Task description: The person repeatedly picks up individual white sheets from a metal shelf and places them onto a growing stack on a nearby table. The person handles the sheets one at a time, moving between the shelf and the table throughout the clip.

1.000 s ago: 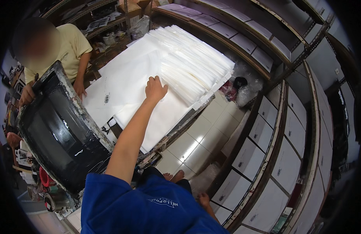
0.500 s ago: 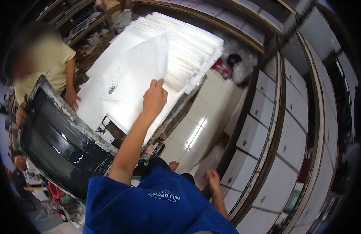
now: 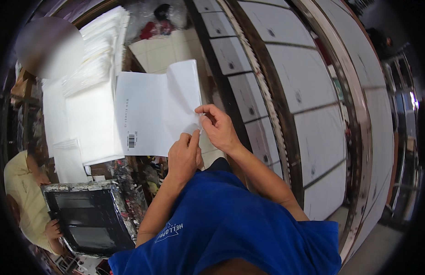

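A thin white printed sheet (image 3: 148, 105), perhaps a flat bag, hangs in front of me with a small barcode near its lower left corner. Its right part curls upward. My left hand (image 3: 184, 153) is closed on the near right edge of the sheet. With thumb and forefinger close together, my right hand (image 3: 219, 128) pinches the right edge, just beyond the left hand. The sheet's left side overlaps the stack of white sheets (image 3: 95, 110) on the table.
At the lower left, a co-worker in a pale yellow shirt (image 3: 24, 197) has a hand on a dark screen-printing frame (image 3: 52, 190). Racks holding white panels (image 3: 295, 87) run along my right. Clear plastic and red items (image 3: 157, 30) lie on the tiled floor ahead.
My view has turned right. The sheet has come off the stack toward me, over the aisle. My right hand has risen from my side to its edge. The co-worker's frame sits lower and flatter.
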A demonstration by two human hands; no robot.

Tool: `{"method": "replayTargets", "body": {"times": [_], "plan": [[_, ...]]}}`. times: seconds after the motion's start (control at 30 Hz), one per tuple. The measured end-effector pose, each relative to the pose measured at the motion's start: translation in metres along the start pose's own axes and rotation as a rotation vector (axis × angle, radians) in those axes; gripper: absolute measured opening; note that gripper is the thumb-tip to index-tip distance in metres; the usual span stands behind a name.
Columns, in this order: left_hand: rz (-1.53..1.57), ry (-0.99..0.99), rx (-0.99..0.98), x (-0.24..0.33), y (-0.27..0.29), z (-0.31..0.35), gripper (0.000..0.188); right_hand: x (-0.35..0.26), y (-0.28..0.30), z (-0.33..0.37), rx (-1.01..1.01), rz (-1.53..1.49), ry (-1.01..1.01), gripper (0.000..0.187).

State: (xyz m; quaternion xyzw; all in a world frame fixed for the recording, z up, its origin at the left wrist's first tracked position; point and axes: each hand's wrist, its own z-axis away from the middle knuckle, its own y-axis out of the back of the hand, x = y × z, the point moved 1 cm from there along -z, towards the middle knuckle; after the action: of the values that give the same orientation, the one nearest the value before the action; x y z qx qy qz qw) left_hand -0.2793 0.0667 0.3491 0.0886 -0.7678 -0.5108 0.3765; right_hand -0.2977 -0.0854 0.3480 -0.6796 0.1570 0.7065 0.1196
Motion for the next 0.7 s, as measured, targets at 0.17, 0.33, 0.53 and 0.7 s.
{"method": "replayTargets", "body": {"times": [0.17, 0.33, 0.53, 0.7], "plan": [[0.236, -0.098, -0.223, 0.070, -0.017, 0.047, 0.038, 0.029, 0.060, 0.106, 0.221, 0.099, -0.124, 0.016], [0.475, 0.001, -0.170, 0.086, -0.031, 0.116, 0.039, 0.078, 0.076, 0.208, 0.321, 0.233, -0.091, 0.016], [0.423, 0.242, -0.068, 0.058, -0.076, 0.159, 0.022, 0.115, 0.103, 0.293, 0.283, 0.398, -0.178, 0.014], [0.348, 0.589, -0.167, -0.045, -0.187, 0.259, 0.021, 0.170, 0.143, 0.355, 0.366, 0.544, -0.413, 0.013]]}}
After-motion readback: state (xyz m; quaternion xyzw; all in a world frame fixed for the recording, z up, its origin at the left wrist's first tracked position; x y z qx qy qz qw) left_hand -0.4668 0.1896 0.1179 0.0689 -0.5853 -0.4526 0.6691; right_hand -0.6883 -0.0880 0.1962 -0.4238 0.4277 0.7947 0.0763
